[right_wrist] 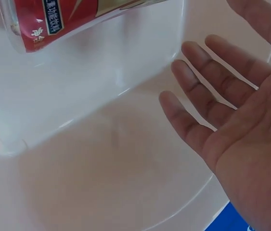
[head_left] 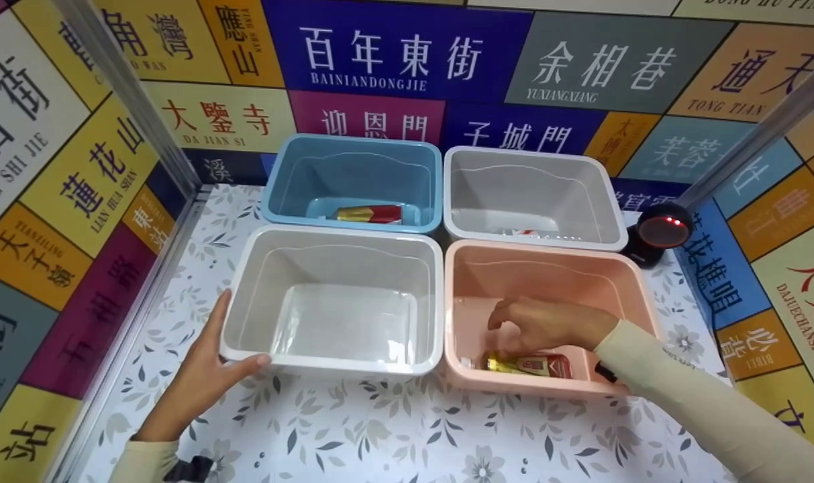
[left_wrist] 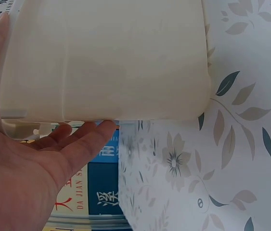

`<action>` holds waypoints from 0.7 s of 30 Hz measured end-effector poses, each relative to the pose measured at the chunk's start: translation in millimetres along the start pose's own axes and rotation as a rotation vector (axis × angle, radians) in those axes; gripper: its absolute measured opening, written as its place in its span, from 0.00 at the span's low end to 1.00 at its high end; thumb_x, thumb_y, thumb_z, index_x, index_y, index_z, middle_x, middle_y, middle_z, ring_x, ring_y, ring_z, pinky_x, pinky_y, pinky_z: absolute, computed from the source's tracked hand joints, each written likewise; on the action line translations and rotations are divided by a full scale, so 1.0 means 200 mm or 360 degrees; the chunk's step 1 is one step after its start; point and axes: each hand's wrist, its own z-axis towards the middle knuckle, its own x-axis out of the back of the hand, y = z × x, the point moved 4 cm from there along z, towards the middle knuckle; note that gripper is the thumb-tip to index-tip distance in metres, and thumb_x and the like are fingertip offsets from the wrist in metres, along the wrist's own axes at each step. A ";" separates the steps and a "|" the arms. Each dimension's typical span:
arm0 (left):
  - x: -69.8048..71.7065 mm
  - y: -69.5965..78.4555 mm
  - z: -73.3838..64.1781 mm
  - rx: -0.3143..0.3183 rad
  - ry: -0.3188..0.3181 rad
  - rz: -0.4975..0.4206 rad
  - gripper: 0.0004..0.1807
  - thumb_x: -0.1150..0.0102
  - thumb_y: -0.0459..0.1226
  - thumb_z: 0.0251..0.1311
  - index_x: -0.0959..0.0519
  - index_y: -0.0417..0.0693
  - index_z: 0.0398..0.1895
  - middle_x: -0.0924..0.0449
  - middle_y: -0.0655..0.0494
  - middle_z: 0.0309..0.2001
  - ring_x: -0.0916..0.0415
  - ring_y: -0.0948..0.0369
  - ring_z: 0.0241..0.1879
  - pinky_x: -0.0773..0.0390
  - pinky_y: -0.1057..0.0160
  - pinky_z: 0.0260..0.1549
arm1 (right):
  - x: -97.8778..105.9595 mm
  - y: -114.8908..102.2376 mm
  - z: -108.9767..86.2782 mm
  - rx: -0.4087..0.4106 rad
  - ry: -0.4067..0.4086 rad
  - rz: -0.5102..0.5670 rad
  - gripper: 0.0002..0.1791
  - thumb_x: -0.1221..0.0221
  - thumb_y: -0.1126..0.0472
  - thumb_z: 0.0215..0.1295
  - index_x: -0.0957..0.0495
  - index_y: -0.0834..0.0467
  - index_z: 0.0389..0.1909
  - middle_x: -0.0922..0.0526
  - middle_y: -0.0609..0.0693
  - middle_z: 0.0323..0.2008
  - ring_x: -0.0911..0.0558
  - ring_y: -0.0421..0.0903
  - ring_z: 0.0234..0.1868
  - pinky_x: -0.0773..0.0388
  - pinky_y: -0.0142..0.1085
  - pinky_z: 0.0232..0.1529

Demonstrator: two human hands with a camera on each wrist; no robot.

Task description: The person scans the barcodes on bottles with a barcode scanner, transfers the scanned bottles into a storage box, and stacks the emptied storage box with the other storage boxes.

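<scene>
My left hand (head_left: 209, 369) is at the front left corner of the white bin (head_left: 245, 308), its thumb at the rim and its fingers along the outer wall. In the left wrist view, the fingertips (left_wrist: 107, 126) of that hand touch the bin's side. Inside the pink bin (head_left: 621, 282), my right hand (head_left: 547, 325) hovers with fingers relaxed and spread, holding nothing. Just below it a red and gold drink bottle (head_left: 537, 365) lies on its side near the front wall. The bottle (right_wrist: 63, 19) is apart from the fingers in the right wrist view.
A blue bin (head_left: 286, 181) at the back left holds a red and gold item (head_left: 370, 214). The grey bin (head_left: 608, 201) at the back right contains a clear item with a red mark (head_left: 524, 232). A black scanner-like device (head_left: 658, 231) with red lights stands beside it.
</scene>
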 end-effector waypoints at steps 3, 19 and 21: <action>0.00 0.00 0.00 0.0000 0.0005 -0.0005 0.70 0.18 0.42 0.64 0.66 0.67 0.93 0.58 0.40 0.90 0.36 0.38 0.75 0.27 0.33 0.67 | -0.02 0.01 0.00 -0.0076 -0.0075 0.0030 0.22 0.24 0.51 0.65 0.09 0.56 0.56 0.10 0.50 0.53 0.16 0.52 0.54 0.17 0.52 0.59; 0.00 0.00 0.01 0.0048 -0.0007 -0.0002 0.71 0.19 0.43 0.64 0.68 0.70 0.92 0.61 0.42 0.90 0.37 0.36 0.77 0.31 0.29 0.70 | -0.11 0.06 0.00 -0.0239 -0.0278 0.0004 0.26 0.20 0.46 0.60 0.10 0.53 0.57 0.09 0.49 0.51 0.14 0.50 0.49 0.15 0.52 0.58; 0.00 0.00 0.01 0.0048 -0.0006 -0.0005 0.71 0.18 0.43 0.64 0.68 0.71 0.92 0.60 0.42 0.90 0.37 0.35 0.77 0.31 0.28 0.70 | -0.12 0.06 0.01 -0.0253 -0.0294 -0.0010 0.26 0.19 0.46 0.60 0.10 0.53 0.56 0.10 0.47 0.50 0.15 0.47 0.48 0.15 0.51 0.59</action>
